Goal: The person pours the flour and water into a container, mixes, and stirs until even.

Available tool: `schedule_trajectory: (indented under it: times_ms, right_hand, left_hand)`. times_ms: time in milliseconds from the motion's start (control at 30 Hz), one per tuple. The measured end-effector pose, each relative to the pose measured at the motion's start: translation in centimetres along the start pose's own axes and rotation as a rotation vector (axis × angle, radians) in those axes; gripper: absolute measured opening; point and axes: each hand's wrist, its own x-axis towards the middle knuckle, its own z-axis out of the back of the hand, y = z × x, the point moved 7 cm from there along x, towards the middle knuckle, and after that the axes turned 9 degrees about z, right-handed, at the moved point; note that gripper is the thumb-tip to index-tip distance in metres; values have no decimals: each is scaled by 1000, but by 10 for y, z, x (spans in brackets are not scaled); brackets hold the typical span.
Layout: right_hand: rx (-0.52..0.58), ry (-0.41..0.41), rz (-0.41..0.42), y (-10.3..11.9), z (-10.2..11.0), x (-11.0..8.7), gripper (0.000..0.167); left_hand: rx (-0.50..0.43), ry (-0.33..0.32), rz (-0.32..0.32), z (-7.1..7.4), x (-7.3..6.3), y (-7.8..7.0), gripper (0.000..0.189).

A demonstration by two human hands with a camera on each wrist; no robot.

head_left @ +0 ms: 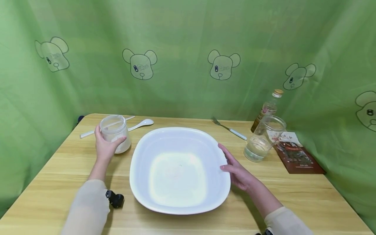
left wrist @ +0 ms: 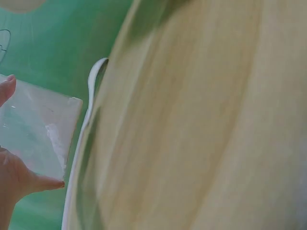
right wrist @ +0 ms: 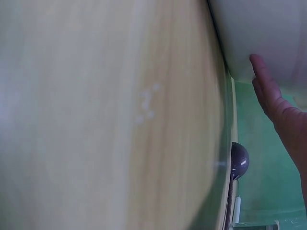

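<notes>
Nearest to us are two pale sleeves (head_left: 86, 209), with a little black gadget (head_left: 116, 199) on the left one. Our left hand (head_left: 106, 145) grips a see-through jar (head_left: 114, 131), thumb on one side and fingers on the other. We see white stuff inside it and an open top. It is left of the big white basin (head_left: 177, 179), but we can't tell if its bottom touches the wooden surface (head_left: 152, 225). Our right hand (head_left: 239, 173) holds the basin at its right edge, with the thumb over the rim and the fingers against the outside.

Just behind the jar we spot a white spoon (head_left: 146, 122) and a thin white stick (head_left: 86, 134). Past the basin's far right corner lies a fork (head_left: 237, 134) with a pale handle. On our right stands a clear cup (head_left: 258, 150) with some clear liquid low down. Behind it is a bottle (head_left: 268, 108) with a gold cap, and beside it lies a dark red packet (head_left: 296, 158). Green cloth (head_left: 182, 29) with bear faces hangs all around.
</notes>
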Motion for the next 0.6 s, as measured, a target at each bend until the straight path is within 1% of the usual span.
schedule_trajectory:
  times_ms: [167,367,467,600]
  right_hand:
    - [-6,-5,-5,0,0,0,80]
    - [2,-1,-4,1,-1,0,82]
    - [7,0,-7,0,-1,-1,81]
    - [7,6,-11,0,-1,-1,80]
  left_hand:
    - [24,-20,11,-3,5,9,101]
    - [56,3,10,-9,5,15,103]
    - [73,8,8,-10,4,17,104]
    - [70,14,8,-10,6,20,104]
